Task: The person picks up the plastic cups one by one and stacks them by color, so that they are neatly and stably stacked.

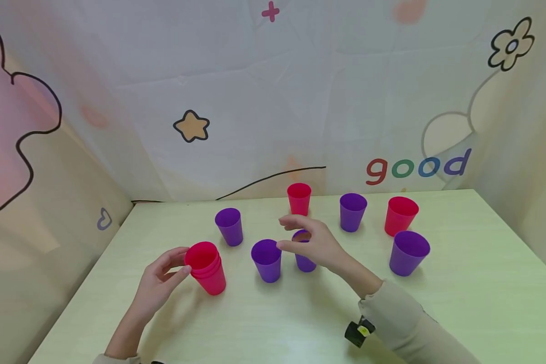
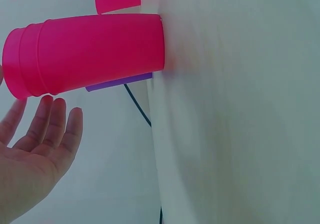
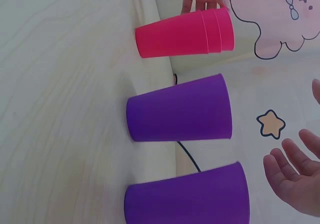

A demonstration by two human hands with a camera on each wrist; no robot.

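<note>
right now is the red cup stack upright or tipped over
Upright: the red cup stack stands with its base on the table and its open top facing up, as the head view shows.

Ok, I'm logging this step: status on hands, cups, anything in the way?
Left hand at red stack: three cups nested, upright. Right hand raised, holding nothing. Purple cup stands between red stack and right hand.

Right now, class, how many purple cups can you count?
5 purple cups: one leftmost, one front centre, one partly behind the right hand, one rear right, one rightmost. Any nested inside could be hidden.
</note>
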